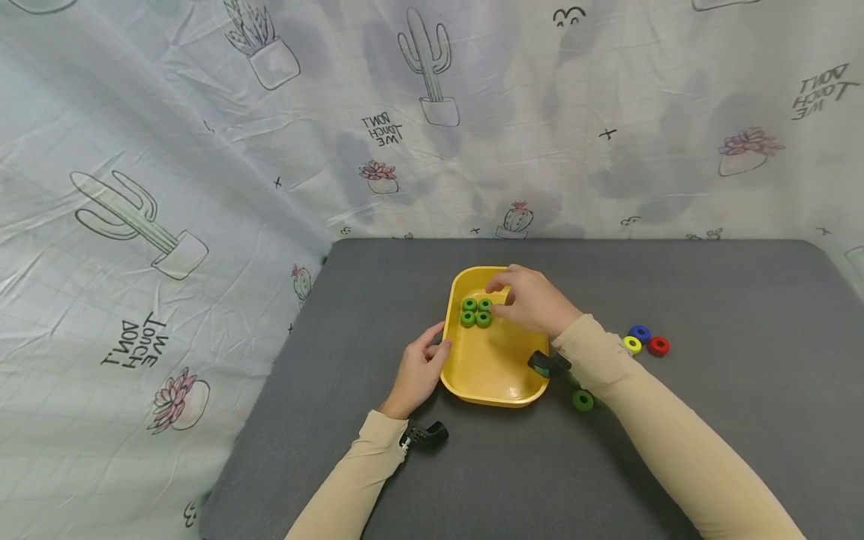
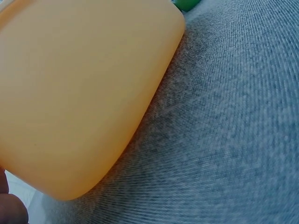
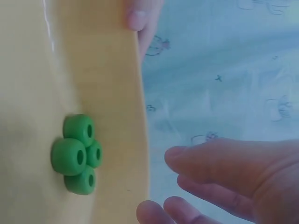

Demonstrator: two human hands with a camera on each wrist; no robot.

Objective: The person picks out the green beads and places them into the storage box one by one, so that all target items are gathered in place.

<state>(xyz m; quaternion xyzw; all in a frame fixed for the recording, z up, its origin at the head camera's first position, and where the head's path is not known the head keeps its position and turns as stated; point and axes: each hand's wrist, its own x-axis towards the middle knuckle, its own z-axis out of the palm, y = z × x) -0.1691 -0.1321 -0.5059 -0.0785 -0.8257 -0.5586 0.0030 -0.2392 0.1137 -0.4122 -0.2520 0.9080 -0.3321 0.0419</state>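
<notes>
Yellow rectangular plastic-looking tray: Set on the dark grey fabric-textured table; its centre is taken as the dial centre in the head view, with 12 o'clock at its far edge.
Four small round green rings: Seated inside the tray at about 11 o'clock, arranged two by two and touching one another.
Left hand: Clamped on the tray wall at 9 o'clock, the thumb being laid at the rim.
Right hand: Held over the tray, entering from 2 o'clock; thumb and fingers are kept apart, and nothing is gripped.
Rings outside, 4 o'clock: One loose green ring is seen near the tray; further green beside it is partly covered by the right sleeve.
Rings outside, 3 o'clock: A round blue ring, a yellow ring and a red ring are grouped well apart from the tray.
Progress: Judged partial; four rings are placed, and the full outside count cannot be told.
</notes>
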